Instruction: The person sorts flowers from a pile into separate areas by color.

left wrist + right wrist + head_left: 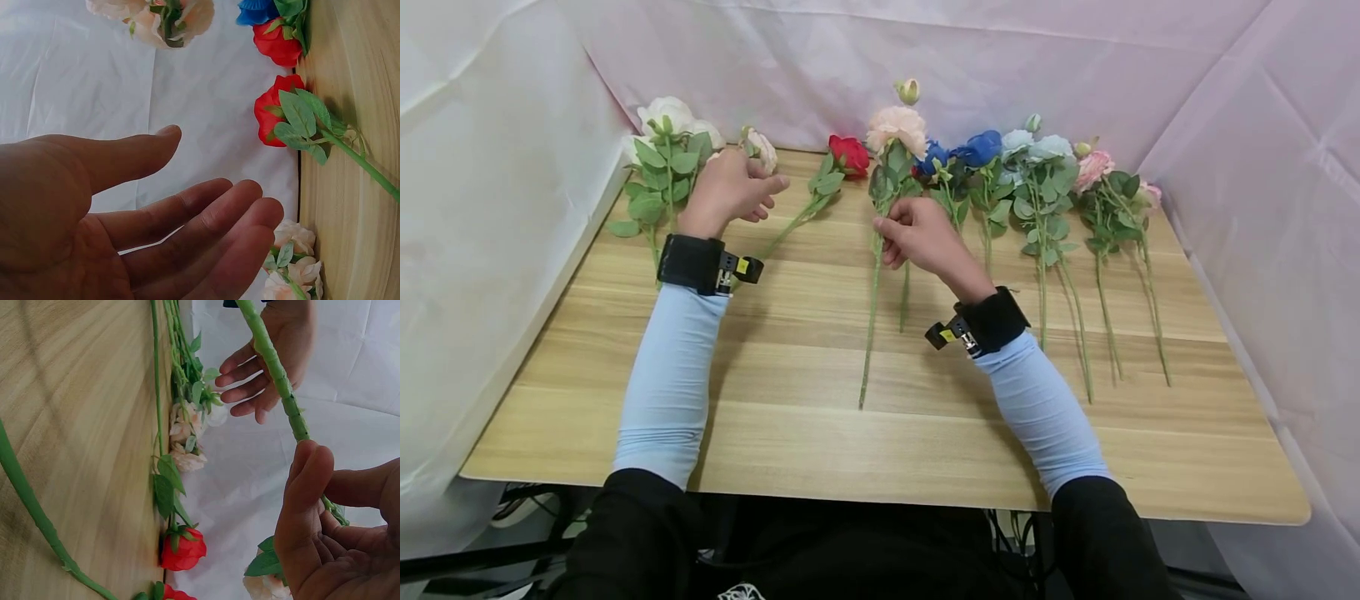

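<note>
My right hand [922, 237] pinches the green stem [871, 317] of an artificial peach flower [897, 131], raised above the table with its bloom toward the back. In the right wrist view, the stem [265, 347] runs slantwise up from thumb and fingertips. My left hand [730, 192] hovers over the left side, fingers loosely extended and holding nothing; its palm [56, 231] shows in the left wrist view. Just behind it is a pale pink flower [763, 152], partly hidden. Between the hands lies a red rose [848, 156], its stem slanting toward the left wrist.
White flowers [668, 117] lie at the back left of the wooden table [790, 442]. Blue roses [979, 149], light blue flowers [1049, 148] and pink flowers [1094, 169] line the right side, stems toward the front. White cloth [1000, 58] encloses the back and sides.
</note>
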The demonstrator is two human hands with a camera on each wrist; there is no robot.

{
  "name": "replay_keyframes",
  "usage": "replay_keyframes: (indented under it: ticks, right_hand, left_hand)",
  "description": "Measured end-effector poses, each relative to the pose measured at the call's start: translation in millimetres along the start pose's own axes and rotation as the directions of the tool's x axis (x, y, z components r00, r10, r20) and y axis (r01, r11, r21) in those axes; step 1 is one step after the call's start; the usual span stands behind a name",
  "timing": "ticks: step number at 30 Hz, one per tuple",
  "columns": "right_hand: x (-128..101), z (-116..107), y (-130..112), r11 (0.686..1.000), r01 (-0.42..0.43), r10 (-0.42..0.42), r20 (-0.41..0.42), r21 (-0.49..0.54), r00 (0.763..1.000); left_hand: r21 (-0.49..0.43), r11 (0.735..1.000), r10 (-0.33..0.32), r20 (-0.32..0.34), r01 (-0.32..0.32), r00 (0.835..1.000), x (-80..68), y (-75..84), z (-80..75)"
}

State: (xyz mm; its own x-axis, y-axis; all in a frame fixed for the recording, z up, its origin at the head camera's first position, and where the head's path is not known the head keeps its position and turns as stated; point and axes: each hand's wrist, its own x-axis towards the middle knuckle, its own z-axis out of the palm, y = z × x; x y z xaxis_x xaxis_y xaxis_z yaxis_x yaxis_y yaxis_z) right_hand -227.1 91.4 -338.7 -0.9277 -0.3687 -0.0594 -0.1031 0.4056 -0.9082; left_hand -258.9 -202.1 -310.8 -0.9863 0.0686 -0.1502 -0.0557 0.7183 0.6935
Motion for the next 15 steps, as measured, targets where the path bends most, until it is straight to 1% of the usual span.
replay_keyframes:
  ticks: [5, 9, 15]
  right_hand:
    - [6, 5, 5, 1.0, -0.02, 0.02, 0.019, 0.006, 1.0]
    - [18, 9, 10, 0.999, -0.05, 0.05, 0.039, -0.016, 0.998]
    - [48, 8, 19, 0.985, -0.067, 0.078, 0.066, -0.161, 0.995]
  left_hand:
    - [-0.001, 1.0, -0.009, 0.017, 0.009, 1.0, 0.8, 0.5, -0.5]
    - [0.003, 1.0, -0.013, 0.026, 0.013, 1.0, 2.4, 0.3, -0.4]
    - [0.013, 1.0, -0.028, 0.049, 0.027, 0.998, 5.0, -2.2, 1.9]
